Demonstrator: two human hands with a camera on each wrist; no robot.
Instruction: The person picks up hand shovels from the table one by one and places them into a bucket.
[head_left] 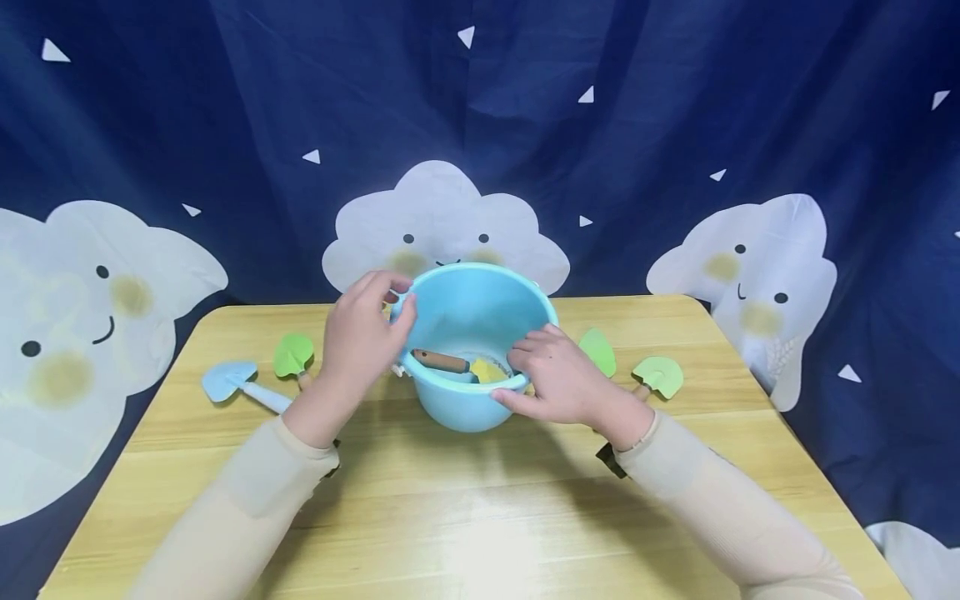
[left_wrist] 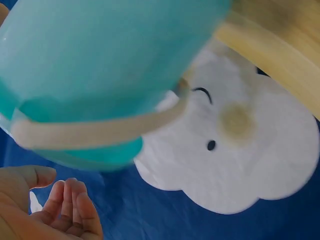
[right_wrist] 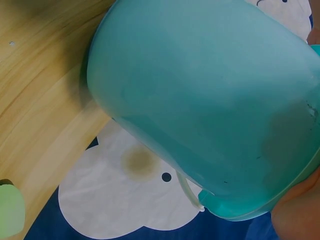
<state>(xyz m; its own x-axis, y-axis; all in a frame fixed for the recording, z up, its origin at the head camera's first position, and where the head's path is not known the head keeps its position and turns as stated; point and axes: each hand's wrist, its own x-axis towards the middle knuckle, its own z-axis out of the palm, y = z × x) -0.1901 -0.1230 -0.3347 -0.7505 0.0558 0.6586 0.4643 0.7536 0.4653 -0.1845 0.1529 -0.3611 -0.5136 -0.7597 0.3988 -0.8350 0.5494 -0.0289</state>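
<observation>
A light blue bucket (head_left: pixel 468 408) is at the middle of the table in the head view. My right hand (head_left: pixel 562 375) grips its near right rim, fingers curled over the inside and thumb outside. Beside the left rim is my left hand (head_left: pixel 367 333). Its fingers are loosely bent, thumb apart, and the left wrist view shows a gap between this hand (left_wrist: pixel 55 205) and the bucket (left_wrist: pixel 100 55). A pale carrying handle (left_wrist: pixel 100 132) hangs along the bucket's side. Inside the bucket lie a brown handle (head_left: pixel 441 361) and a yellow piece (head_left: pixel 487 371); the tool's other end is hidden.
On the wooden table (head_left: pixel 450 508), a blue toy shovel (head_left: pixel 228 381) and a green one (head_left: pixel 293 355) lie left of the bucket. Two green tool heads, one leaf-shaped (head_left: pixel 598 352) and one fan-shaped (head_left: pixel 660 376), lie right. A dark blue cloud-print curtain (head_left: pixel 525 108) hangs behind.
</observation>
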